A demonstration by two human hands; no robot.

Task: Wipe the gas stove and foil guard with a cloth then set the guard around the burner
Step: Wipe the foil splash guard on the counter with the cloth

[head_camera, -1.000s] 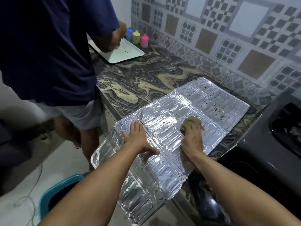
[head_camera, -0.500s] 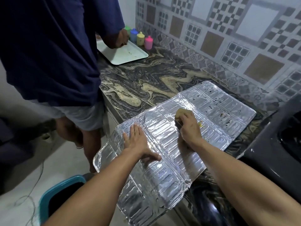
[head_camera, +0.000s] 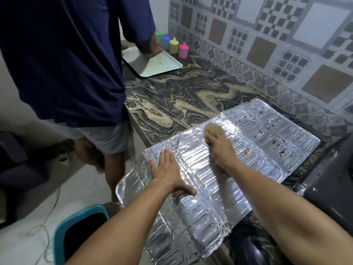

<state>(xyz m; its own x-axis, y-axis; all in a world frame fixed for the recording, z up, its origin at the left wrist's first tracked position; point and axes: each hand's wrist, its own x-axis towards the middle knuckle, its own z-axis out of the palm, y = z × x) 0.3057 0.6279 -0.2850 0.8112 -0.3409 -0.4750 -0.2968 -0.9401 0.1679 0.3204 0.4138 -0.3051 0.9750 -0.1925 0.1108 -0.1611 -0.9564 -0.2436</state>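
The silver foil guard [head_camera: 267, 134] lies unfolded flat on the marbled counter [head_camera: 183, 96], its near part hanging over the counter's front edge. Brown and yellow food spots dot its far right panels. My left hand [head_camera: 168, 169] presses flat on the guard's near left panel, fingers straight. My right hand [head_camera: 222, 150] grips a tan cloth [head_camera: 212, 130] and holds it against the guard's middle panel near its far edge. The black gas stove [head_camera: 336, 178] sits at the right edge of the view, only partly seen.
Another person in a dark blue shirt [head_camera: 66, 54] stands at the counter to the left, a hand on a white tray [head_camera: 152, 64]. Several coloured small bottles [head_camera: 172, 45] stand by the tiled wall. A teal-rimmed bin [head_camera: 80, 232] sits on the floor below.
My right hand has slid the cloth away from me and to the left across the guard, from the right-hand panel to the middle one. My left hand stays pressed in place.
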